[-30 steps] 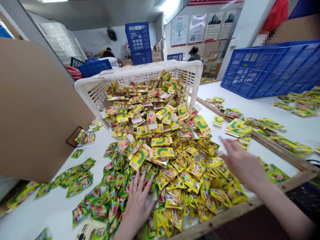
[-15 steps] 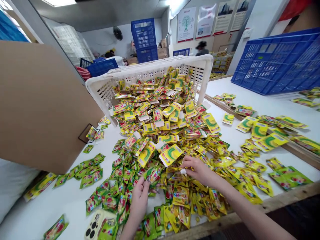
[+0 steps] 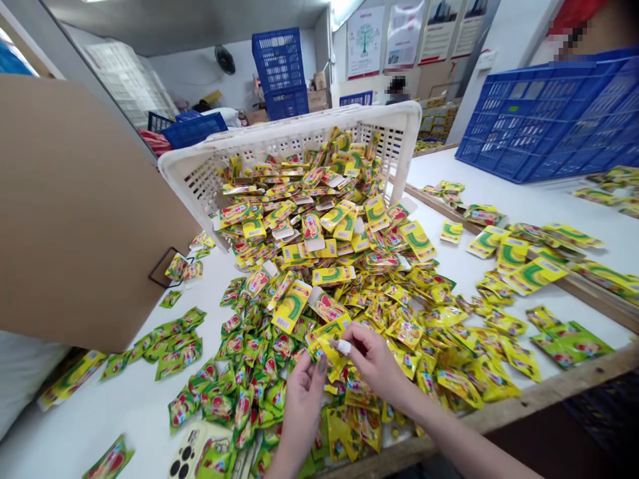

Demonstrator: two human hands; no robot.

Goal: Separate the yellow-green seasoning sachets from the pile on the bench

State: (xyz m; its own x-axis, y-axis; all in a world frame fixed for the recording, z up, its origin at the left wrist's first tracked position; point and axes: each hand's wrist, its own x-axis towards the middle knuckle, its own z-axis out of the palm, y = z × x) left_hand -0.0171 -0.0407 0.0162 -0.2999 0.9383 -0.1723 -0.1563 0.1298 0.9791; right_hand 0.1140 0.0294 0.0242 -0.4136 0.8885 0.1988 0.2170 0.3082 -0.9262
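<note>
My left hand (image 3: 303,392) is closed, thumb against fingers, at the lower edge of a shiny yellow sachet (image 3: 330,354). From the right, my right hand (image 3: 374,362) pinches the same sachet; a white cover sits on one fingertip. Just beyond the fingertips lies a small yellow box (image 3: 328,328) with a green arc, partly hidden by the sachet. An open box (image 3: 327,305) with a pale flap rests behind it. Green sachets (image 3: 244,352) are heaped left of my hands, yellow sachets (image 3: 444,332) to the right. Whether a green sachet is inside my left hand is hidden.
A tipped white basket (image 3: 412,146) spills many small boxes (image 3: 299,219) onto the white table. A phone (image 3: 187,452) lies at the front left. Cardboard (image 3: 74,213) stands left, a blue crate (image 3: 539,120) right. A wooden strip (image 3: 479,422) edges the table.
My right hand has moved left and lifted a yellow sachet to my left hand. The yellow box has shifted toward my hands. The green sachet in my left fingers no longer shows.
</note>
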